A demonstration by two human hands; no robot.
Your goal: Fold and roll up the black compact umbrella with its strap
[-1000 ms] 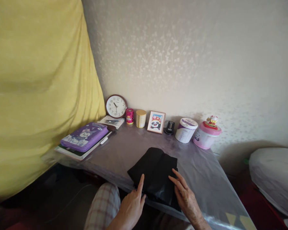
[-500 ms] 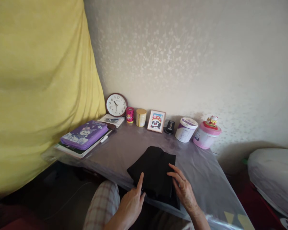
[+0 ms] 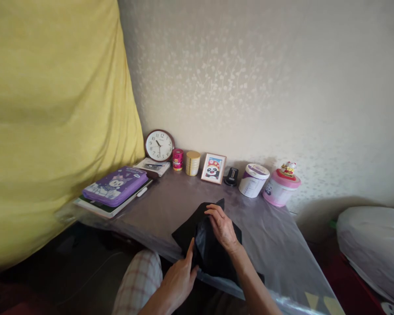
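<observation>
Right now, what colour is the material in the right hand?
Black. The material shows best in the head view, the only one.

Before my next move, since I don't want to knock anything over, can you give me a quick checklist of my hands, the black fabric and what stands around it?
1. Left hand at the black fabric's near left edge: ok.
2. Right hand over the fabric: ok.
3. Right hand's fingers pinching it: cannot tell.
4. Fabric lying flat: not ok, folded and uneven.
5. Picture frame standing, apart from fabric: ok.
</observation>
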